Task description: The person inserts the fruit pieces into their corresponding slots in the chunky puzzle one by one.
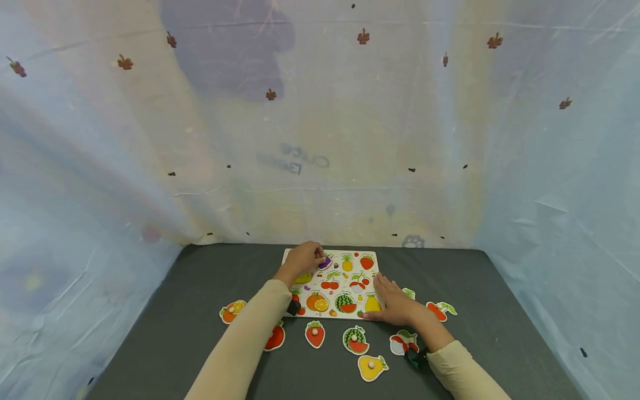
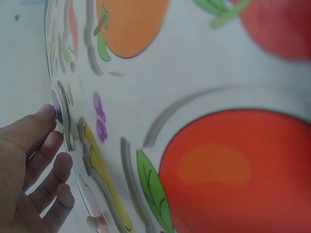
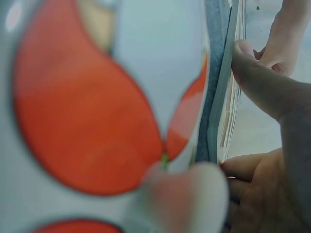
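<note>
A white fruit puzzle board (image 1: 337,297) lies on the dark table, its printed recesses facing up. At its top left, my left hand (image 1: 302,258) pinches a purple fruit puzzle piece (image 1: 325,263) between thumb and fingers; in the left wrist view that piece (image 2: 57,109) is seen edge-on over the board. My right hand (image 1: 395,301) rests along the board's right edge with fingers stretched out, the thumb near the lower right corner. In the right wrist view, the right thumb (image 3: 245,56) lies against the board's side edge.
Loose knobbed pieces lie around the board: an orange (image 1: 232,311) at left, a tomato-red piece (image 1: 275,336) partly behind the left sleeve, a strawberry (image 1: 315,334), a watermelon (image 1: 356,340), a yellow pear (image 1: 372,368), and red-and-white fruit (image 1: 402,341). Cherries (image 1: 440,311) lie farther right. A patterned curtain (image 1: 320,139) hangs behind.
</note>
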Demonstrator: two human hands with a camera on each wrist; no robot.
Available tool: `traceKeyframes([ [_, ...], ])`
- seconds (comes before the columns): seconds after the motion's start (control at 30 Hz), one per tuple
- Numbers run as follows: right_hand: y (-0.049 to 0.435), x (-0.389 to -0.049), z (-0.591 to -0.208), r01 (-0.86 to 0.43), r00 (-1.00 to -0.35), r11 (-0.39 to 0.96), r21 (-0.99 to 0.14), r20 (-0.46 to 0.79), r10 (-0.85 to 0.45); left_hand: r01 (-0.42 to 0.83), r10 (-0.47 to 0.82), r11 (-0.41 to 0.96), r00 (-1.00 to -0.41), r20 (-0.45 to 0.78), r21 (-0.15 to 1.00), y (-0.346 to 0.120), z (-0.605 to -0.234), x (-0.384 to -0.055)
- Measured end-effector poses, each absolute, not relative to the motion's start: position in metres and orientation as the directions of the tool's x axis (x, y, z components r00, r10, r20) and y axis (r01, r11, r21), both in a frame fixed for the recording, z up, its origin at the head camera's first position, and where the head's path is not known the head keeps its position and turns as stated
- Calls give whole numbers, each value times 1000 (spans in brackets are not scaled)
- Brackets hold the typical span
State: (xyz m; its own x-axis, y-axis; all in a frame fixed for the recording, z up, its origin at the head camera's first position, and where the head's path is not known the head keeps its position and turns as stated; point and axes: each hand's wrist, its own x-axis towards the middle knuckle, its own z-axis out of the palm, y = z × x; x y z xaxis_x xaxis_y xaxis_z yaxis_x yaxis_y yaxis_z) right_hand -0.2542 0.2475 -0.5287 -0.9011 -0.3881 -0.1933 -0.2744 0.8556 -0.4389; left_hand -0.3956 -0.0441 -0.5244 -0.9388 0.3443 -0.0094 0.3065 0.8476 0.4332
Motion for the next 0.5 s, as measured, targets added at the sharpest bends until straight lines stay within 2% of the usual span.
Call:
traceKeyframes([
  [0.5, 245, -253, -527, -261, -907, 861, -437, -196, -374, 287, 332, 846, -943, -23, 450, -42, -525, -396],
])
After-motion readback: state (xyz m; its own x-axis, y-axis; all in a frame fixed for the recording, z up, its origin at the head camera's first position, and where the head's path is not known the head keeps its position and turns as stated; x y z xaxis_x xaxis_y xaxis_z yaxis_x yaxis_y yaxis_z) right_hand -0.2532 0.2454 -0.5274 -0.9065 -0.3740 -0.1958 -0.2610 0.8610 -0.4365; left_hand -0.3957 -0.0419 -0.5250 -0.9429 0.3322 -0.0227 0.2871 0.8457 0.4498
